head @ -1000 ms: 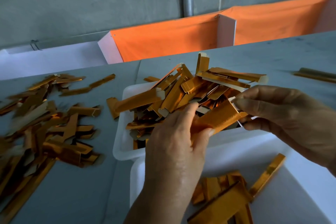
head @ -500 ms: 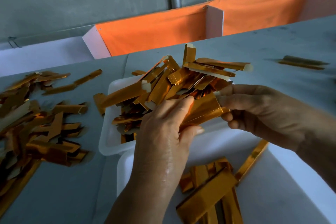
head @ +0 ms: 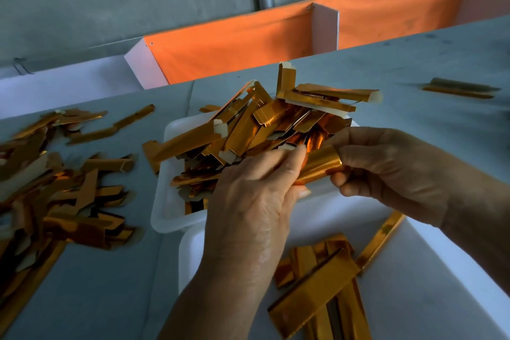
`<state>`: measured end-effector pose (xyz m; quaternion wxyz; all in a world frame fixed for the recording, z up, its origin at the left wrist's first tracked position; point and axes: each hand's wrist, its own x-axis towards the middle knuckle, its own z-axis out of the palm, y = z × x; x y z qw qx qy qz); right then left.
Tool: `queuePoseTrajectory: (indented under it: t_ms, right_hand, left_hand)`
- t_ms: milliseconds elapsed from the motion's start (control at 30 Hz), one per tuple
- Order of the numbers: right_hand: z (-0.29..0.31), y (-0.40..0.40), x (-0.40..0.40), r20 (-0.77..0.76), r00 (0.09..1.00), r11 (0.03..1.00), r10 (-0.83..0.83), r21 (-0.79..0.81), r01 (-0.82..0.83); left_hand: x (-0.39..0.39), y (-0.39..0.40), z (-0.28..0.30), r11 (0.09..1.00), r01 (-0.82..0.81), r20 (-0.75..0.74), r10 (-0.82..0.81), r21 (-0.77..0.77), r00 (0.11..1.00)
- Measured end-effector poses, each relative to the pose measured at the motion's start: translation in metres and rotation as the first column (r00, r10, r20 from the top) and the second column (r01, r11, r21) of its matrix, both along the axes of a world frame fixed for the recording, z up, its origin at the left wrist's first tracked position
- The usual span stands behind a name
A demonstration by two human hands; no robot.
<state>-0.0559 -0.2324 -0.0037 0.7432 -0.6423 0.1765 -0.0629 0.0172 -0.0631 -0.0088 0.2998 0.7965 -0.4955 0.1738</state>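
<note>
Gold-foil carton blank [head: 321,164] sits pinched at its ends between left hand [head: 254,201] and right hand [head: 392,171], above the heaped white tray [head: 162,201], seemingly curled to form a sleeve for the nearer tray [head: 190,262] on the bench [head: 96,284].

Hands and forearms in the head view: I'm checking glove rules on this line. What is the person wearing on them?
Nothing. The left hand and right hand are bare: no gloves, rings or watch in view. The left forearm and right forearm are bare to the picture's edge, no sleeve or cuff showing. The visible nails are short and plain.
</note>
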Motion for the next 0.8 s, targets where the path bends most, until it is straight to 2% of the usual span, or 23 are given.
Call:
queuePoseTrajectory:
  t_ms: [200, 400, 600, 800]
  right_hand:
    - [0.0004, 0.0020, -0.0010, 0.054, 0.998, 0.998, -0.019, 0.057, 0.016]
    - [0.0053, 0.0041, -0.0032, 0.106, 0.990, 0.975, 0.097, 0.190, -0.116]
    - [0.0028, 0.0053, -0.0030, 0.119, 0.985, 0.974, 0.125, 0.172, -0.145]
    - [0.0041, 0.0048, -0.0026, 0.154, 0.987, 0.977, 0.050, 0.196, -0.080]
  left_hand:
    - [-0.0011, -0.0012, 0.0028, 0.998, 0.068, 0.009, -0.068, 0.013, 0.998]
    - [-0.0004, 0.0003, 0.0009, 0.996, 0.089, 0.030, -0.089, 0.007, 0.996]
    - [0.0011, 0.0004, -0.0007, 0.997, 0.073, 0.051, -0.072, -0.022, 0.996]
    - [0.0049, 0.0055, -0.0015, 0.977, 0.103, -0.144, -0.131, -0.189, 0.981]
